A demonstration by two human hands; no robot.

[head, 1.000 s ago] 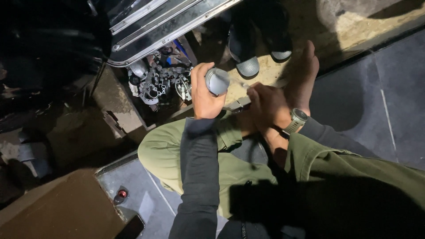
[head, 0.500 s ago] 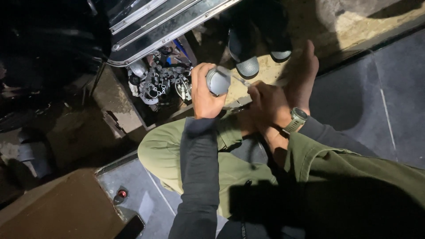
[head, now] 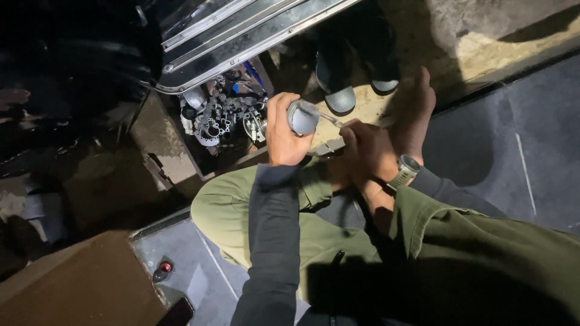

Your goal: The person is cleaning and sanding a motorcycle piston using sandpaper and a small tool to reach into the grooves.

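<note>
I see a box of metal parts (head: 223,115) top centre, a jumble of grey fittings, half under a shiny metal panel (head: 241,36) that runs diagonally across the top. Pair of dark sandals (head: 353,84) on the sandy floor (head: 483,36) just right of the box. Bare foot (head: 414,111) beside them. Olive trousers (head: 254,211) fill the lower middle. Brown cardboard box (head: 78,284) bottom left, small red-capped item (head: 163,267) next to it on a grey mat (head: 519,151) (too dim to identify).
</note>
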